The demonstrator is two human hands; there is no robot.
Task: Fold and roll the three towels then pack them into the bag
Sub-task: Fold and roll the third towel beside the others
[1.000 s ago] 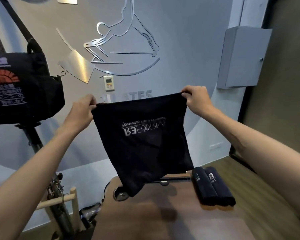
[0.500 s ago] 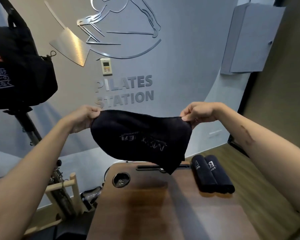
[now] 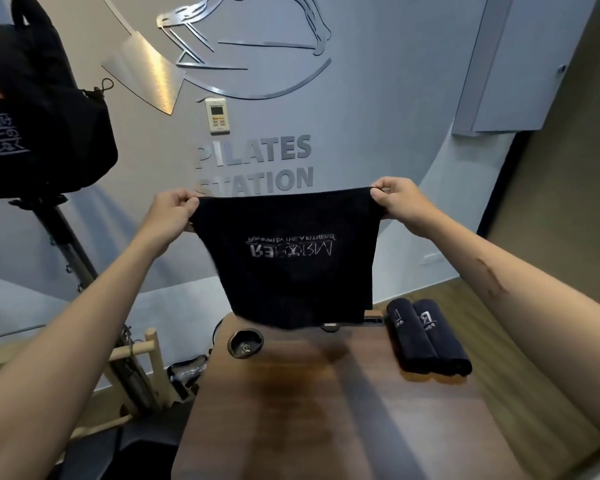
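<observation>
Half a second ago the black towel (image 3: 291, 258) billowed flat; now it hangs straight down at frame centre above the wooden table (image 3: 326, 410). Left hand (image 3: 168, 216) and right hand (image 3: 400, 206) each pinch a top corner. Two rolled towels (image 3: 426, 336) lie at right; the bag (image 3: 39, 109) hangs upper left.

The towel (image 3: 291, 265) held up at the centre is matt black cloth with a fine rough nap and pale printed lettering, and the two rolled towels (image 3: 428, 336) at four o'clock are the same dark cloth. The bench (image 3: 291, 410) below is smooth brown wood grain with a dull sheen, carrying a shiny metal ring (image 3: 245, 342). At ten o'clock hangs a black fabric bag (image 3: 39, 109), and the wall logo (image 3: 222, 60) at twelve is brushed metal on matt grey paint.
</observation>
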